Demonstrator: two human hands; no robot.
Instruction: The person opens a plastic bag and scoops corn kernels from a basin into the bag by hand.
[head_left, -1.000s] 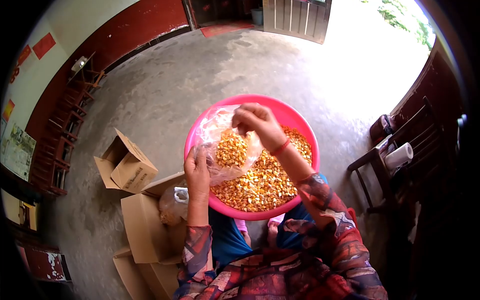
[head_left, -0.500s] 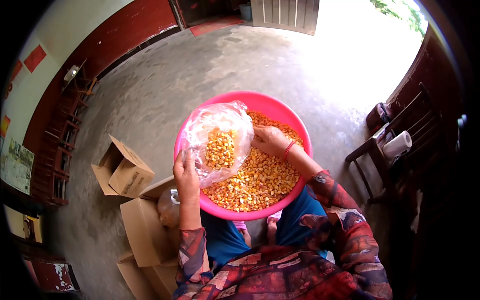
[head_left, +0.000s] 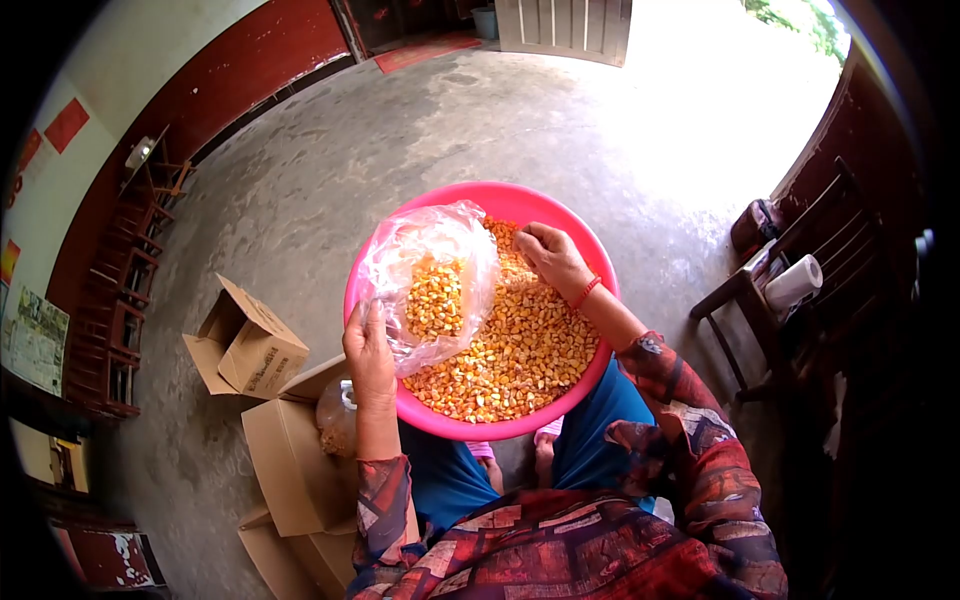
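A pink basin (head_left: 590, 238) full of loose corn kernels (head_left: 535, 355) rests across my lap. Inside its left part lies a clear plastic bag (head_left: 425, 230), mouth spread wide, with a pile of kernels in it. My left hand (head_left: 370, 352) grips the bag's left edge by the basin's rim, thumb up. Over the kernels, to the right of the bag, my right hand (head_left: 555, 262) is apart from the plastic. Its fingers are curled together, and whatever they hold is hidden. A red bracelet circles that wrist.
Open cardboard boxes (head_left: 285, 470) stand at my left, one holding a tied plastic bag (head_left: 337, 420). Another open box (head_left: 245, 345) lies farther out on the concrete floor. To the right is a wooden chair (head_left: 745, 300) with a white roll (head_left: 795, 283) on it.
My right hand has left the bag's right edge and moved slightly up and right, its fingers curling in. My left hand keeps its hold on the bag.
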